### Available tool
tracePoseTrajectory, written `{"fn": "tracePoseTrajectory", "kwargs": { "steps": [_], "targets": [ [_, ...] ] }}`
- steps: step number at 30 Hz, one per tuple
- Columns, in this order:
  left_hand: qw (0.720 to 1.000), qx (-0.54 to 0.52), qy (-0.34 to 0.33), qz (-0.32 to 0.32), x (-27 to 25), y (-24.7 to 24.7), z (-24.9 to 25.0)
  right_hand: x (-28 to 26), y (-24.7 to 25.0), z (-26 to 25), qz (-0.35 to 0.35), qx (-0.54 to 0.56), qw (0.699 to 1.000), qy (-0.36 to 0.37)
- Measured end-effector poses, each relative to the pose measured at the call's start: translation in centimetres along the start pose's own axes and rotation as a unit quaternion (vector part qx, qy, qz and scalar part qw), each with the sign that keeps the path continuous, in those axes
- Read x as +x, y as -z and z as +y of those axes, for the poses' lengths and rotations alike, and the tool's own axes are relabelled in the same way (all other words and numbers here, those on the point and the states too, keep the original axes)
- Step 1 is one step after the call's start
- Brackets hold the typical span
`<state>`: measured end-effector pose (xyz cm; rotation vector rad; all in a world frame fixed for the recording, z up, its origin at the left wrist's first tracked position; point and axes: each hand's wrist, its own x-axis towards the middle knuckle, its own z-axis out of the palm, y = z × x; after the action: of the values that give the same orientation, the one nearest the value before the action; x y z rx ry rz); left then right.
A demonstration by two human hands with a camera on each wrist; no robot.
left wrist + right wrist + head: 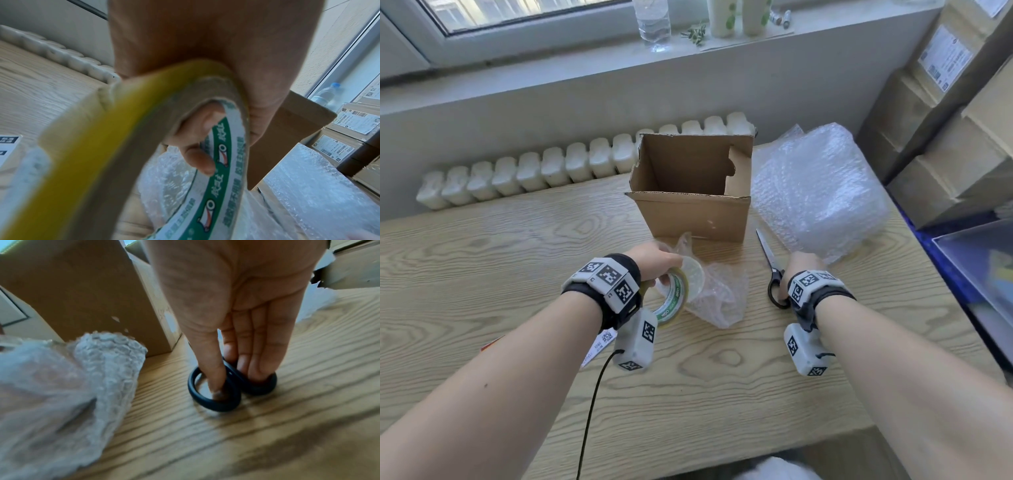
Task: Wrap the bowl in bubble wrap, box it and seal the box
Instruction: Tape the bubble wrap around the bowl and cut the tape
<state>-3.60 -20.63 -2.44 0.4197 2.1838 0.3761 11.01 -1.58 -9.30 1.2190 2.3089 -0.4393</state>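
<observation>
Left hand clamped on a packing-tape roll, fingers curled through its core. Right hand: thumb in one handle ring of the scissors, the other fingers, together and nearly straight, in the other ring; the scissors lie on the wooden table. The bowl, loosely swathed in bubble wrap, lies on the table just before the open cardboard box; spare bubble wrap sheets lie to the right of the box.

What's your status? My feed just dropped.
Left hand grips tape roll. Right hand fingers in scissors loops, on table. Bowl loosely in bubble wrap, outside open box. Nothing over box mouth.
</observation>
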Motion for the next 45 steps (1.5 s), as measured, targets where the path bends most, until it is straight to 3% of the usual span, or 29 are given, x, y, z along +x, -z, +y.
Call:
{"fn": "tracePoseTrajectory", "kwargs": {
  "steps": [5, 9, 13, 17, 21, 26, 31, 45],
  "targets": [
    [1.000, -0.006, 0.001, 0.005, 0.1, -0.1, 0.1, -0.4, 0.1, -0.1, 0.009, 0.011, 1.000, -0.021],
    [1.000, 0.003, -0.001, 0.008, 0.0, -0.1, 0.0, -0.9, 1.2, 1.2, -0.004, 0.086, 0.996, -0.040],
    [1.000, 0.010, -0.003, 0.010, 0.0, -0.2, 0.1, -1.6, 2.8, 2.8, -0.076, 0.152, 0.985, -0.032],
    [1.000, 0.008, -0.001, 0.021, 0.0, -0.4, 0.3, -2.9, 4.3, 4.0, -0.073, 0.141, 0.987, 0.013],
    [0.999, 0.001, 0.001, 0.034, -0.3, -0.6, 0.2, -4.7, 4.7, 4.0, -0.156, 0.164, 0.973, 0.046],
    [0.999, -0.015, -0.002, 0.046, -0.9, -1.0, -0.2, -6.8, 4.2, 2.0, -0.261, 0.236, 0.933, 0.070],
    [0.998, -0.020, -0.006, 0.057, -1.3, -1.1, -0.5, -8.3, 3.7, 1.0, -0.322, 0.242, 0.908, 0.111],
    [0.996, -0.035, -0.038, 0.070, -1.3, -1.5, -1.6, -7.6, 1.9, -0.3, -0.353, 0.248, 0.894, 0.120]
  ]
}}
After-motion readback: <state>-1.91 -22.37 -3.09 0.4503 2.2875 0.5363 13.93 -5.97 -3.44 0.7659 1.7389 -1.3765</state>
